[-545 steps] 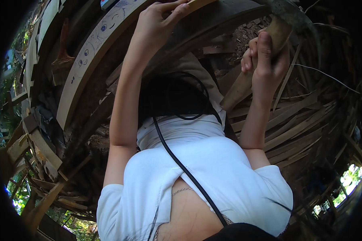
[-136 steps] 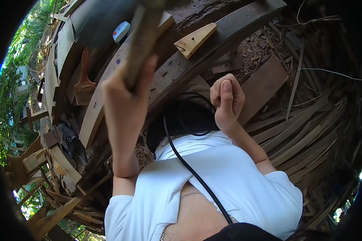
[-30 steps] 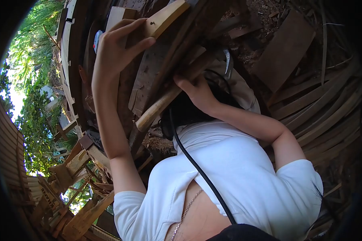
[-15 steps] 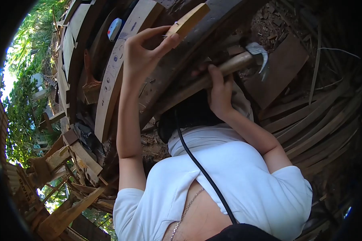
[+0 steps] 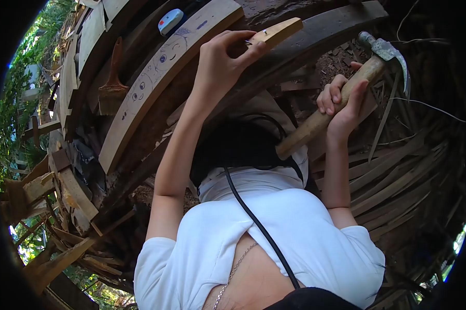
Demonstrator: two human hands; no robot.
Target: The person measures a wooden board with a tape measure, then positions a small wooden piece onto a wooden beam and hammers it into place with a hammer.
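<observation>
My left hand (image 5: 220, 59) pinches the near end of a small light wooden block (image 5: 286, 31) between thumb and fingers. A thin nail (image 5: 248, 42) shows by the fingertips, and another small metal point stands on the block's face. Whether the block rests on the dark plank behind it, I cannot tell. My right hand (image 5: 344, 106) is wrapped round the wooden handle of a claw hammer (image 5: 367, 75), raised at the right. The hammer's metal head points up and right, its claw curving downward, well apart from the block.
A pale beam with drawn faces (image 5: 155, 77) runs diagonally beside my left arm. Beyond it lie a paintbrush (image 5: 113, 85) and a white-and-blue object (image 5: 171, 21). A dark curved plank (image 5: 326, 31) crosses behind the block. Wood strips (image 5: 393, 181) pile at right.
My right hand has lifted the hammer up and to the right, away from my lap. My left hand keeps its pinch on the block; the view has shifted.
</observation>
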